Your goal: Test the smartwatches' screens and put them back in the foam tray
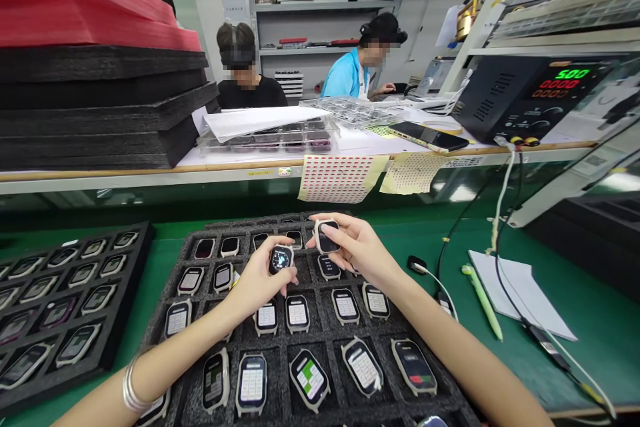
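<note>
My left hand [273, 270] is closed around a smartwatch [281, 259] without a strap, its screen lit with a dial. Beside it, my right hand [345, 240] grips another smartwatch [327, 237] by its edges, and that screen looks dark. Both hands are over a black foam tray [277, 363], whose compartments hold several more watch bodies. Many of those show a white grid on screen, such as the watch [251, 383] in the near row. One watch [310, 379] has a green and white pattern, and another [414, 367] shows a red patch.
A second foam tray of watches [107, 353] lies at left. At right are a green pen [483, 300], white paper [523, 290], cables and a black charger puck [417, 263]. A power supply [530, 97], phone [427, 136] and foam stack [95, 107] occupy the shelf. Two people sit beyond.
</note>
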Demonstrator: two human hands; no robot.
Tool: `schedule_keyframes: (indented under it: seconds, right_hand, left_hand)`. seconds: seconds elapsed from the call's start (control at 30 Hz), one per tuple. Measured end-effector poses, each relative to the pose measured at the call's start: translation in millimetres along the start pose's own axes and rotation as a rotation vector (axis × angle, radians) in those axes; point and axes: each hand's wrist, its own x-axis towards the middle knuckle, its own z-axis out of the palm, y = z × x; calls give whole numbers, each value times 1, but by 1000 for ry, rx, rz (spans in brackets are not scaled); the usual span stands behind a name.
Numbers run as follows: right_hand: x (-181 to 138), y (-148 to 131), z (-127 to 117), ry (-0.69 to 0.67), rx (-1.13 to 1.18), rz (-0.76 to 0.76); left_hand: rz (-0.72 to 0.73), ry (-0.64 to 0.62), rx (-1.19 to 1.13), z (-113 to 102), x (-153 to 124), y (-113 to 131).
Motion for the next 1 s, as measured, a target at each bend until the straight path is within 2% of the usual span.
schedule_keyframes:
  seconds: [0.1,0.17,0.37,0.5,0.7,0.87,1.0]
  right_hand:
    - [-1,5,9,-114,248,61]
    - [-2,8,9,-166,314,70]
    - [-3,13,6,-192,277,36]
    - [-3,15,5,-269,339,53]
    - [-5,16,6,-302,378,90]
    - [-5,15,8,-293,371,85]
    - [-6,14,9,-298,351,74]
  left_hand:
    - [0,9,11,-3,-5,-2]
    - [6,16,11,-5,-8,-3]
    - [10,45,54,-7,-11,0]
    - [10,69,96,-8,-14,2]
    - [93,124,102,-7,-18,3]
    - [136,83,248,-7,-20,3]
    - [140,64,241,-9,-22,6]
